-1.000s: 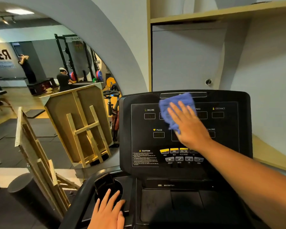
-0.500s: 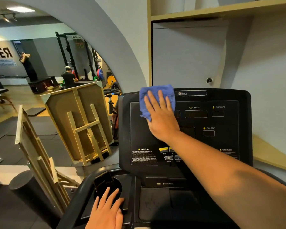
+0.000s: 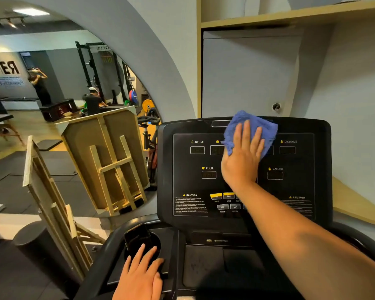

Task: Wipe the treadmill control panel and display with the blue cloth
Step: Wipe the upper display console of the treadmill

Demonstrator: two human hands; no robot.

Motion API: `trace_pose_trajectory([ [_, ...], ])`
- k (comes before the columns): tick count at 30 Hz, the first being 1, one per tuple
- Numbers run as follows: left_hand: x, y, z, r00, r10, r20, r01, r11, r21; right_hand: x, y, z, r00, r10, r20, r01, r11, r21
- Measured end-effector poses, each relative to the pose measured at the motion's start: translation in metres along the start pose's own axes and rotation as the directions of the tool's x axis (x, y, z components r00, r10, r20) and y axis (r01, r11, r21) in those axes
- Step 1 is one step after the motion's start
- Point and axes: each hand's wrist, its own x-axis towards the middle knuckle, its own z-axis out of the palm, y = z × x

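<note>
Nearest, low left: the left hand (image 3: 139, 276) is laid flat, fingers spread and holding nothing, on the lower console tray at the edge of the cup holder (image 3: 142, 243), in which a dark object is lodged; its placement is unchanged from the earlier views and is judged a bracing rest only. Middle ground: the right forearm is extended from the near right corner up across the control panel (image 3: 243, 169), hiding part of the yellow and grey button row (image 3: 223, 201) and part of the right-hand caution text. Farther: the right hand (image 3: 243, 159) is pressed palm-down, fingers extended and slightly fanned, pinning the blue cloth (image 3: 250, 128) flat against the upper centre of the panel, over the top display windows and touching the top bezel. Change recorded: half a second ago the cloth was held over the upper left of the panel, and before that near the centre; it is now carried back rightward, so the INCLINE window (image 3: 197, 150) is uncovered. Meaning for the task: side-to-side strokes along the top row are judged under way, with the PULSE, CALORIE and DISTANCE windows and the buttons apparently yet to be covered. Farthest, left: a mirror (image 3: 63, 105) reflecting gym equipment and people is noted, no part of the job.
</note>
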Motion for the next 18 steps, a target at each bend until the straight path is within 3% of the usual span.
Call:
trace_pose_trajectory([
  [2, 0.001, -0.001, 0.001, 1.000, 0.007, -0.025, -0.006, 1.000, 0.015, -0.008, -0.002, 0.006, 0.959, -0.275, 0.068, 0.279, 0.959, -0.058],
  [4, 0.002, 0.001, 0.000, 0.999, 0.016, -0.036, -0.016, 1.000, 0.012, -0.020, 0.014, 0.007, 0.839, -0.522, 0.151, 0.539, 0.835, -0.110],
  [5, 0.003, 0.001, -0.001, 0.999, 0.019, -0.036, -0.018, 1.000, 0.013, -0.024, 0.026, 0.006, 0.793, -0.581, 0.181, 0.605, 0.785, -0.132],
  [7, 0.003, 0.001, -0.002, 1.000, 0.017, -0.018, -0.016, 1.000, 0.014, -0.029, 0.050, 0.004, 0.766, -0.612, 0.198, 0.641, 0.752, -0.156],
  [10, -0.001, 0.000, -0.002, 1.000, 0.006, 0.007, -0.006, 1.000, 0.000, -0.035, 0.085, 0.001, 0.864, -0.485, 0.132, 0.496, 0.866, -0.065],
  [13, -0.004, 0.000, -0.001, 1.000, -0.015, 0.006, 0.015, 1.000, 0.007, -0.037, 0.118, -0.008, 0.994, -0.109, 0.026, 0.106, 0.992, 0.074],
  [16, -0.006, 0.000, 0.001, 1.000, -0.015, 0.002, 0.015, 1.000, 0.024, -0.043, 0.127, -0.010, 0.975, 0.215, -0.057, -0.211, 0.975, 0.065],
  [18, -0.007, 0.001, 0.001, 1.000, -0.014, -0.009, 0.014, 0.999, 0.035, -0.046, 0.109, -0.009, 0.950, 0.306, -0.062, -0.300, 0.950, 0.092],
])
